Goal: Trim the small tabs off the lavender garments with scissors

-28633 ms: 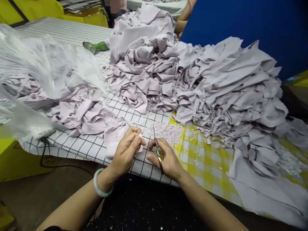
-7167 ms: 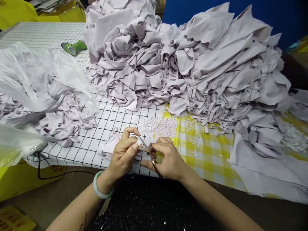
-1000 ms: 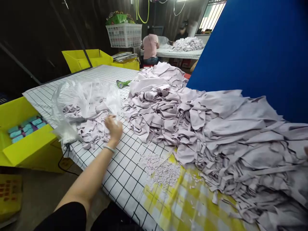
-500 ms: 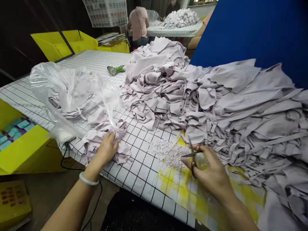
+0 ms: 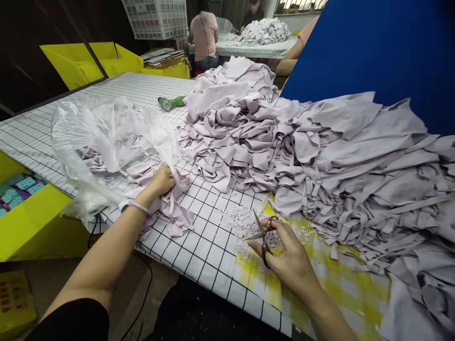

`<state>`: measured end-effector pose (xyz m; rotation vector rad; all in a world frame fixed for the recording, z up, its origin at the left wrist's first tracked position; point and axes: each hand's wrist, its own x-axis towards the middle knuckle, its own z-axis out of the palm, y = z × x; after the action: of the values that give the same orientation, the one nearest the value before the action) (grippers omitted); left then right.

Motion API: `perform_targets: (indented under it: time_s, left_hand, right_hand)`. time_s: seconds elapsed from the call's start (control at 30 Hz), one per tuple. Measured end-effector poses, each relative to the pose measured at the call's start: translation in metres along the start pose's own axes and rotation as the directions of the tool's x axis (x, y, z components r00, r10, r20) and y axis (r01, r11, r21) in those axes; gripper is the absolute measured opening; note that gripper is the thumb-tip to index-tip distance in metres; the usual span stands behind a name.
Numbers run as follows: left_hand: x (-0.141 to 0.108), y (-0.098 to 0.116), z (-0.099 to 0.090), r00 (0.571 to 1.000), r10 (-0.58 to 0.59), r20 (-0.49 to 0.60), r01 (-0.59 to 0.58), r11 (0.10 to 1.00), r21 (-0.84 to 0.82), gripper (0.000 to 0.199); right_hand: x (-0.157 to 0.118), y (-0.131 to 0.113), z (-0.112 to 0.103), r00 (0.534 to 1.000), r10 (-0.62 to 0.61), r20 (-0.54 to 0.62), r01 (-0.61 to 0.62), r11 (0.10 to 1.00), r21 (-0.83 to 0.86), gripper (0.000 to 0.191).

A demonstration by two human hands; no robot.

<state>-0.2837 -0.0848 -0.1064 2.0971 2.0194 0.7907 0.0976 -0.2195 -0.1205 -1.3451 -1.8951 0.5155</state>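
Observation:
My left hand (image 5: 163, 181) is closed on pale pinkish fabric (image 5: 176, 213) at the mouth of a clear plastic bag (image 5: 103, 128); its fingertips are partly hidden. More cloth shows inside the bag. In my right hand (image 5: 289, 255) are scissors (image 5: 263, 233) with dark handles, their blades spread apart and pointing left. Beneath the blades lie small fabric snippets (image 5: 238, 218), partly on a yellow checked cloth (image 5: 330, 293). A large heap of pale fabric pieces (image 5: 241, 137) fills the middle and right.
The grid-patterned table (image 5: 206, 241) holds a green object (image 5: 171, 103) at the back. Yellow boxes (image 5: 39, 222) stand at the left. A blue panel (image 5: 373, 47) rises behind the heap. Other people, one in a pink top (image 5: 204, 33), sit farther back.
My left hand has moved forward, deeper toward the bag's mouth, and the bag has shifted. My right hand has moved left with the scissors, which remain spread.

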Motion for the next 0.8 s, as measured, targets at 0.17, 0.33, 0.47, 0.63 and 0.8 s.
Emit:
perform_targets:
  time_s: [0.17, 0.33, 0.47, 0.63, 0.8]
  left_hand:
    - [-0.056, 0.016, -0.044, 0.980, -0.035, -0.195, 0.039, 0.999, 0.019, 0.020]
    - [-0.104, 0.080, -0.064, 0.972, -0.034, -0.231, -0.086, 0.867, -0.491, 0.014]
    - [-0.114, 0.123, -0.049, 0.995, -0.019, 0.100, 0.096, 0.491, -0.866, 0.019]
    - [-0.098, 0.131, -0.017, 0.968, -0.026, 0.251, 0.233, 0.471, -0.851, 0.025]
    - [-0.087, 0.102, -0.003, 0.870, -0.084, 0.485, 0.442, 0.568, -0.694, 0.036]
  right_hand:
    - [-0.003, -0.003, 0.009, 0.985, 0.160, 0.067, -0.168, 0.974, 0.152, 0.037]
    - [0.015, -0.040, 0.033, 0.965, 0.170, 0.199, -0.245, 0.856, 0.455, 0.039]
    - [0.031, -0.069, 0.054, 0.968, 0.117, 0.220, -0.246, 0.597, 0.764, 0.043]
    - [0.040, -0.067, 0.071, 0.943, 0.221, 0.247, -0.321, 0.421, 0.848, 0.038]
    - [0.036, -0.049, 0.072, 0.874, 0.408, 0.264, -0.406, 0.315, 0.858, 0.042]
